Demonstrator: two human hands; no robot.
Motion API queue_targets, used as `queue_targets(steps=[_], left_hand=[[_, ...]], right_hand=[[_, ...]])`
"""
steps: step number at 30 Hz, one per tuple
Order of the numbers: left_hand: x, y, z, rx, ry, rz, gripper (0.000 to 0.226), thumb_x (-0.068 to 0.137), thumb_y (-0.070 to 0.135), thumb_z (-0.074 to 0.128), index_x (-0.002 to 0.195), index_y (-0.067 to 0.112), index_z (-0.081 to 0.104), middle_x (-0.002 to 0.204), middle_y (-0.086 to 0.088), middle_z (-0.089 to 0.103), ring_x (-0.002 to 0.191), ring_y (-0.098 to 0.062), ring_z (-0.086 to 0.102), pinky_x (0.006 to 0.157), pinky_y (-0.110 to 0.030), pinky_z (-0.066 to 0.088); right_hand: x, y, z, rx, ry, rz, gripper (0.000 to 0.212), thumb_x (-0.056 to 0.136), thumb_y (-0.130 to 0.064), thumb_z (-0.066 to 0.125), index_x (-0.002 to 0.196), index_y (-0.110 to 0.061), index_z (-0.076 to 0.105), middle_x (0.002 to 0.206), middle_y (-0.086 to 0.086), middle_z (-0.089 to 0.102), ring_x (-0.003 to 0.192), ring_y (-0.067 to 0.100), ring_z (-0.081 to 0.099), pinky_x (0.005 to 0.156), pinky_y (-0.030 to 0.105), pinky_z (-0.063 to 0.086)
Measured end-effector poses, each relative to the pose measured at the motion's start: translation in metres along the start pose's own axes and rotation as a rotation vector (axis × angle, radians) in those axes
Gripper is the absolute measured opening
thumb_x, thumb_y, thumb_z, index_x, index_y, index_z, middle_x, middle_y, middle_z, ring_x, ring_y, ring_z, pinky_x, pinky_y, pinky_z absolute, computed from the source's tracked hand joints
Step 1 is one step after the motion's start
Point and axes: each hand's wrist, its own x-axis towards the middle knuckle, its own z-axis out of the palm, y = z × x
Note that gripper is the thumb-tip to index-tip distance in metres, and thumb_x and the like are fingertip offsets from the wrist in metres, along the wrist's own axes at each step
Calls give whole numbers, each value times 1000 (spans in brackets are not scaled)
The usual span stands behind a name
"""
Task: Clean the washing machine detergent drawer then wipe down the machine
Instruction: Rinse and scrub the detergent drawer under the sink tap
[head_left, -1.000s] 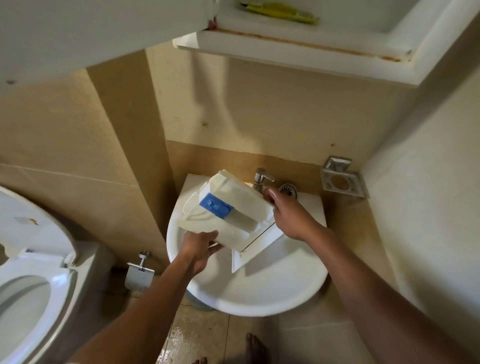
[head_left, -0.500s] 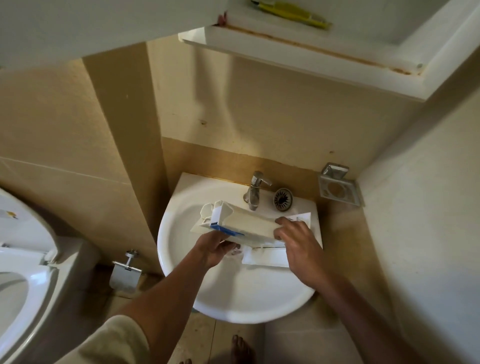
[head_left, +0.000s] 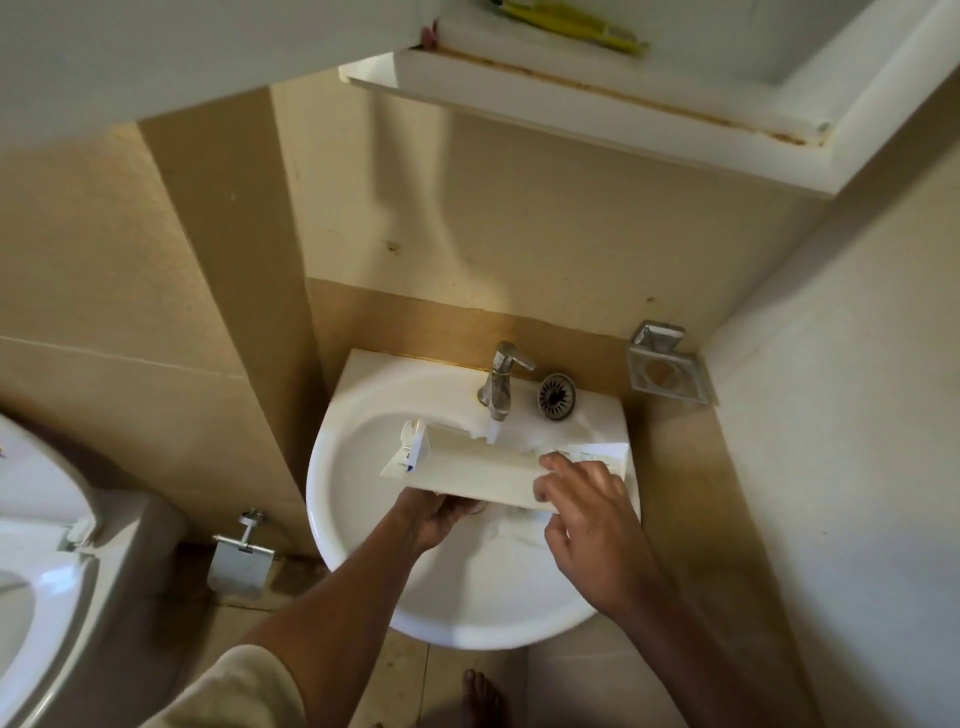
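Note:
The white plastic detergent drawer (head_left: 467, 470) lies roughly level across the white washbasin (head_left: 363, 519), its front panel toward the right. Water runs from the chrome tap (head_left: 500, 382) into the drawer. My left hand (head_left: 434, 517) holds the drawer from below at its near edge. My right hand (head_left: 587, 512) rests on the drawer's right end, fingers curled over its rim. The washing machine is not in view.
A loose drain strainer (head_left: 557, 396) sits on the basin ledge. A metal soap holder (head_left: 667, 366) is on the right wall, an open cabinet (head_left: 623, 104) overhead. A toilet (head_left: 47, 571) stands at the left, a paper holder (head_left: 236, 564) beside it. A bare foot (head_left: 483, 696) is below the basin.
The drawer has been lowered from a tilted position above the basin to lie level under the tap. Water now runs into it. Both hands moved down with it.

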Motion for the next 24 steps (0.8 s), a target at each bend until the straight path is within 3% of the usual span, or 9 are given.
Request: queue_targets(steps=[3,5,7,10,14,17,19,21,24], left_hand=[[1,-2,0,131,63,-88,37,96,-13,52,132,-7,57,121,-26,66,114,-42,65,76,-44,63],[-4,-2,3,155,56,-106,38,94,-14,55,130,-4,57,122,-25,65,118,-41,64,78,-46,62],[-6,2,3,171,-10,-108,42,93,-18,52,130,-2,57,129,-24,63,123,-41,61,91,-51,59],[-6,12,-2,332,-117,-131,52,88,-27,37,129,-2,58,128,-22,65,123,-40,61,111,-52,46],[1,15,3,624,75,27,28,93,-9,56,115,1,71,98,-11,77,88,-24,69,81,-32,57],[13,6,23,766,133,125,18,92,0,60,94,4,77,73,0,74,72,-18,61,59,-21,51],[24,-1,36,855,140,204,17,90,4,61,90,9,77,84,-2,75,80,-21,66,69,-26,51],[34,-5,47,891,159,251,21,91,10,60,104,9,75,102,-6,74,95,-28,69,76,-30,51],[65,-12,53,884,125,284,35,82,31,65,112,15,71,112,-5,74,104,-28,69,88,-39,58]], right_hand=[[12,-5,-14,-43,16,74,61,67,-16,87,122,-16,61,99,-2,66,89,22,61,70,36,52],[22,3,-19,-87,73,77,64,66,-14,89,125,-12,65,91,2,69,81,25,63,66,38,55],[27,16,-23,-14,106,145,56,73,-8,84,126,-12,67,90,6,68,81,27,62,70,36,55],[22,46,-23,179,8,441,50,93,-19,66,141,-25,54,105,7,59,91,20,57,84,27,46],[8,67,-24,256,-42,612,52,95,-31,60,146,-34,46,124,7,64,105,22,63,92,39,54],[3,62,-28,269,-13,627,52,94,-26,63,144,-30,51,122,8,67,106,25,64,91,42,55],[-1,58,-30,249,10,640,51,93,-22,65,142,-24,54,122,10,68,105,27,64,89,42,56],[-3,61,-33,225,23,643,50,93,-19,66,141,-21,55,121,11,68,106,28,62,89,40,54],[-14,65,-40,176,20,615,50,92,-19,66,140,-27,55,115,9,68,101,27,62,86,39,52]])
